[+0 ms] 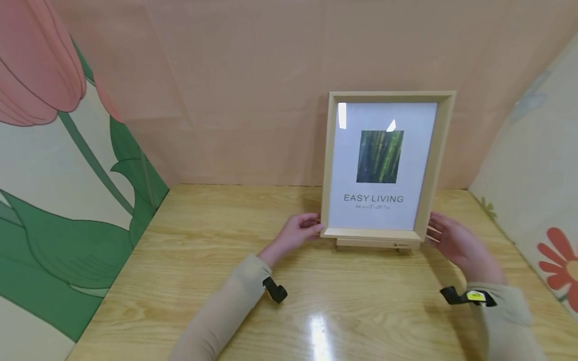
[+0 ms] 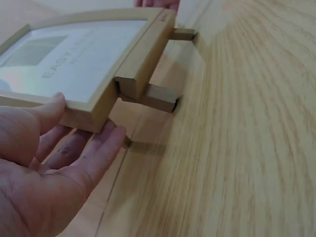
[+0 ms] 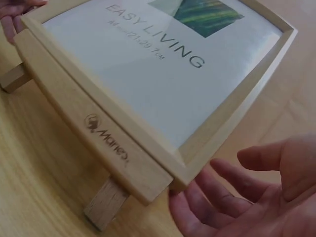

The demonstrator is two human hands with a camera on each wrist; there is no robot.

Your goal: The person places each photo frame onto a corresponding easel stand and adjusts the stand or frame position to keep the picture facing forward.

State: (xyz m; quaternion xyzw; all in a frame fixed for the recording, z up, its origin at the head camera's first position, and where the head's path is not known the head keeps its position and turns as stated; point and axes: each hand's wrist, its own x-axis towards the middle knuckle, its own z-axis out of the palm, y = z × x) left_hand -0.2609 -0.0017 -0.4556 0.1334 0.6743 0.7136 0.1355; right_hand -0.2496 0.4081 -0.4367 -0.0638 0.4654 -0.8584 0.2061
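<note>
A light wood picture frame (image 1: 379, 215) with "EASY LIVING" and a green bamboo picture stands upright, leaning back, on the ledge of a small wooden easel (image 1: 370, 243). At its lower left corner, my left hand (image 1: 298, 233) grips the frame, thumb on the front edge and fingers behind, as the left wrist view shows. My right hand (image 1: 458, 245) is at the lower right corner. In the right wrist view its loosely bent fingers (image 3: 217, 195) reach behind the frame's side, while the thumb stays apart from it. Most of the easel is hidden behind the frame.
The easel's short feet (image 3: 106, 202) rest on a wood-grain table (image 1: 217, 225). Close behind is a pink backdrop (image 1: 244, 100). Panels with a tulip print (image 1: 36, 65) and a red flower print (image 1: 560, 263) border the table left and right.
</note>
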